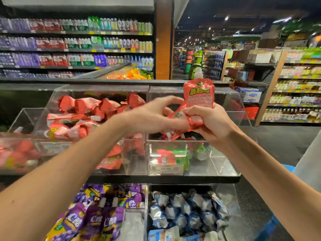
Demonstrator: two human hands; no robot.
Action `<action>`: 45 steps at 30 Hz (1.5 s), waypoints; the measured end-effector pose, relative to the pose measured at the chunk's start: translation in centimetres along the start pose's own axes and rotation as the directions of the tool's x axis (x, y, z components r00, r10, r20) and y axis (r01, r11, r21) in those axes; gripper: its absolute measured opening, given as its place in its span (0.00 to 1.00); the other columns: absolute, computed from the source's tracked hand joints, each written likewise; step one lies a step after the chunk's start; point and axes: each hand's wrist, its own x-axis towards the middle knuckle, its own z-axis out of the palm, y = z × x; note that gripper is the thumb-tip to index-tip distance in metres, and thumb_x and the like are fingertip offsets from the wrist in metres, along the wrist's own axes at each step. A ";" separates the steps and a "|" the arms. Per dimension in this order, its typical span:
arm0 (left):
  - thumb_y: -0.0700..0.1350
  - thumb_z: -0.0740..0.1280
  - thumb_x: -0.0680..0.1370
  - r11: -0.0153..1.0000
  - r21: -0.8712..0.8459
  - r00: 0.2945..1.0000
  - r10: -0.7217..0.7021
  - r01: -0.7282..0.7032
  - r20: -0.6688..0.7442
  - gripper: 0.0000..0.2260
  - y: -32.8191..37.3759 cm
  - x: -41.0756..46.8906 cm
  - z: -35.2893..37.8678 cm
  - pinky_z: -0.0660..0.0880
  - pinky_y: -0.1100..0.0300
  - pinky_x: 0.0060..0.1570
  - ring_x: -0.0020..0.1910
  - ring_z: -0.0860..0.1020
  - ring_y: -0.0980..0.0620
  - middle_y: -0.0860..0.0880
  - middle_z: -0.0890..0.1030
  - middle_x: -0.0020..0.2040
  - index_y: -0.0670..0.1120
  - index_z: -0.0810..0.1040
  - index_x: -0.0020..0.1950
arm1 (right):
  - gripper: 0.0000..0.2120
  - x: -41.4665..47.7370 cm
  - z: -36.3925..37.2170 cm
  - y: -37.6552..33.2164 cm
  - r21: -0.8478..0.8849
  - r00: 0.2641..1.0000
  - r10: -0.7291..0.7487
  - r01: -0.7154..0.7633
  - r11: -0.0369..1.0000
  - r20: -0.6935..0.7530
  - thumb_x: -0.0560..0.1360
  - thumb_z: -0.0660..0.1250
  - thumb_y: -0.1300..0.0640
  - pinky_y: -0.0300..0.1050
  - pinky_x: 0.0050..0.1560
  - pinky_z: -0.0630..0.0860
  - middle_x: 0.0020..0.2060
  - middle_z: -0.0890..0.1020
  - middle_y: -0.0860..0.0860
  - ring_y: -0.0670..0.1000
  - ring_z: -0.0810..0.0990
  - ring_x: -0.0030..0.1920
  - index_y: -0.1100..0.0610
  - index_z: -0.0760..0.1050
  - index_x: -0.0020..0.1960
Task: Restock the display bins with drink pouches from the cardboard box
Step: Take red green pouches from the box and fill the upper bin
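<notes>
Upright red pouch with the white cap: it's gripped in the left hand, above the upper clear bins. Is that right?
Not quite. The head view shows the right hand gripping the upright red pouch by its lower end; the left hand only reaches in beside it. The rest stands: red, white cap, above the upper clear bins.

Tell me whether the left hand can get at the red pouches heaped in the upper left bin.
Probably yes. The left hand hangs open just over the bin, whose front looks uncovered, and the red pouches lie heaped there with nothing between.
</notes>
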 end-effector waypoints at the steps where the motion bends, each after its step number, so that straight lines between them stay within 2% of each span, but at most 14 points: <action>1: 0.54 0.73 0.75 0.999 0.027 0.999 0.024 -0.023 -0.022 0.31 -0.6 -1.0 0.3 0.75 0.65 0.56 0.56 0.77 0.63 0.59 0.77 0.60 0.58 0.64 0.75 | 0.14 -0.5 0.8 0.2 -0.002 1.000 0.000 0.000 1.000 0.012 0.71 0.70 0.69 0.53 0.44 0.83 0.43 0.84 0.61 0.58 0.85 0.40 0.65 0.77 0.57; 5: 0.45 0.74 0.75 0.998 -0.043 0.976 0.038 -0.048 -0.213 0.33 -3.4 -5.7 0.8 0.76 0.67 0.54 0.55 0.79 0.59 0.53 0.80 0.60 0.56 0.63 0.75 | 0.12 -2.6 4.9 1.7 -0.002 0.993 -0.008 0.008 1.000 0.122 0.72 0.69 0.69 0.54 0.43 0.83 0.41 0.84 0.61 0.58 0.85 0.39 0.65 0.77 0.54; 8: 0.45 0.73 0.74 0.997 -0.062 0.888 0.003 -0.035 -0.459 0.30 -5.8 -11.1 0.4 0.68 0.70 0.60 0.57 0.74 0.69 0.64 0.74 0.61 0.56 0.64 0.73 | 0.11 -3.8 9.3 3.1 0.035 0.982 -0.047 0.041 0.999 0.182 0.72 0.69 0.70 0.44 0.31 0.80 0.36 0.83 0.56 0.52 0.82 0.31 0.62 0.77 0.53; 11: 0.45 0.72 0.75 0.968 -0.252 0.664 -0.191 0.004 -0.723 0.19 -7.8 -17.0 0.2 0.76 0.64 0.48 0.49 0.78 0.61 0.54 0.77 0.56 0.55 0.68 0.61 | 0.09 -5.7 14.2 4.8 0.022 0.952 -0.029 0.023 0.999 0.304 0.75 0.70 0.65 0.46 0.31 0.80 0.39 0.84 0.57 0.53 0.83 0.33 0.61 0.77 0.54; 14: 0.40 0.69 0.77 0.839 -0.542 0.403 -0.476 -0.059 -0.781 0.10 -8.9 -22.0 -0.2 0.75 0.58 0.22 0.35 0.79 0.48 0.41 0.77 0.48 0.50 0.68 0.49 | 0.07 -8.1 19.2 7.2 -0.012 0.881 0.027 -0.024 1.000 0.473 0.78 0.67 0.59 0.40 0.21 0.70 0.33 0.80 0.58 0.53 0.77 0.24 0.64 0.74 0.50; 17: 0.38 0.68 0.78 0.823 -0.563 0.161 -0.547 -0.073 -0.821 0.05 -9.4 -26.3 0.0 0.73 0.63 0.23 0.32 0.78 0.54 0.44 0.78 0.41 0.45 0.72 0.47 | 0.16 -10.9 24.4 9.3 -0.046 0.819 0.082 -0.068 0.997 0.568 0.78 0.69 0.52 0.40 0.23 0.70 0.34 0.81 0.59 0.55 0.78 0.27 0.64 0.71 0.55; 22: 0.45 0.71 0.76 0.758 -0.640 0.062 -0.638 -0.131 -0.768 0.08 -11.3 -32.3 -1.3 0.75 0.54 0.30 0.31 0.78 0.47 0.42 0.82 0.39 0.44 0.75 0.51 | 0.13 -15.5 30.4 10.2 -0.007 0.704 0.152 -0.205 0.979 0.694 0.77 0.68 0.58 0.43 0.30 0.75 0.41 0.83 0.56 0.53 0.82 0.34 0.56 0.66 0.57; 25: 0.50 0.73 0.72 0.745 -0.652 0.146 -0.636 -0.141 -0.758 0.14 -13.1 -34.0 -3.0 0.77 0.51 0.34 0.32 0.79 0.46 0.43 0.83 0.43 0.48 0.77 0.54 | 0.12 -15.3 32.4 10.6 -0.003 0.690 0.088 -0.124 0.992 0.718 0.81 0.65 0.58 0.41 0.33 0.77 0.42 0.83 0.55 0.52 0.83 0.37 0.58 0.66 0.61; 29: 0.42 0.72 0.67 0.743 -0.629 0.457 -0.489 -0.229 -0.743 0.24 -15.7 -35.4 -6.6 0.79 0.54 0.36 0.37 0.81 0.48 0.42 0.83 0.48 0.50 0.75 0.62 | 0.10 -13.1 35.9 11.0 0.010 0.736 0.022 -0.039 0.999 0.677 0.81 0.65 0.59 0.42 0.34 0.77 0.38 0.85 0.50 0.49 0.83 0.35 0.58 0.70 0.61; 32: 0.40 0.75 0.65 0.877 -0.458 0.634 -0.273 -0.145 -0.723 0.29 -20.0 -36.6 -11.6 0.78 0.63 0.45 0.48 0.82 0.55 0.47 0.83 0.55 0.52 0.72 0.65 | 0.19 -10.4 39.4 11.0 0.030 0.736 -0.012 -0.012 0.999 0.677 0.72 0.72 0.59 0.50 0.43 0.77 0.41 0.85 0.54 0.50 0.81 0.37 0.58 0.74 0.61; 35: 0.52 0.77 0.70 0.970 -0.230 0.710 -0.109 -0.076 -0.696 0.27 -23.9 -36.8 -18.2 0.73 0.71 0.52 0.50 0.79 0.67 0.53 0.81 0.57 0.53 0.70 0.65 | 0.21 -8.1 43.4 10.3 0.069 0.751 -0.028 -0.023 0.997 0.659 0.63 0.70 0.64 0.44 0.37 0.79 0.39 0.84 0.57 0.52 0.79 0.35 0.59 0.79 0.56; 38: 0.68 0.63 0.71 0.999 -0.001 0.782 -0.028 0.035 -0.623 0.23 -26.7 -36.0 -24.3 0.70 0.70 0.53 0.51 0.76 0.72 0.64 0.79 0.55 0.61 0.72 0.63 | 0.14 -5.5 46.7 8.9 0.016 0.750 -0.038 0.036 0.999 0.661 0.64 0.74 0.64 0.46 0.47 0.81 0.47 0.86 0.58 0.53 0.83 0.43 0.58 0.85 0.50; 42: 0.62 0.58 0.80 0.972 0.224 0.877 0.044 0.073 -0.479 0.25 -29.6 -33.3 -30.1 0.69 0.69 0.54 0.53 0.75 0.60 0.51 0.81 0.58 0.50 0.72 0.72 | 0.09 -2.1 49.3 7.5 -0.160 0.829 -0.044 0.159 0.974 0.557 0.74 0.71 0.64 0.39 0.43 0.80 0.45 0.86 0.54 0.48 0.82 0.43 0.56 0.84 0.52; 45: 0.57 0.57 0.82 0.907 0.405 0.915 0.062 0.115 -0.400 0.19 -31.4 -30.9 -32.4 0.62 0.59 0.47 0.46 0.68 0.52 0.50 0.75 0.39 0.47 0.81 0.57 | 0.11 -0.3 50.7 7.3 -0.298 0.858 -0.027 0.208 0.932 0.512 0.75 0.69 0.66 0.35 0.40 0.78 0.45 0.85 0.57 0.49 0.81 0.43 0.55 0.82 0.54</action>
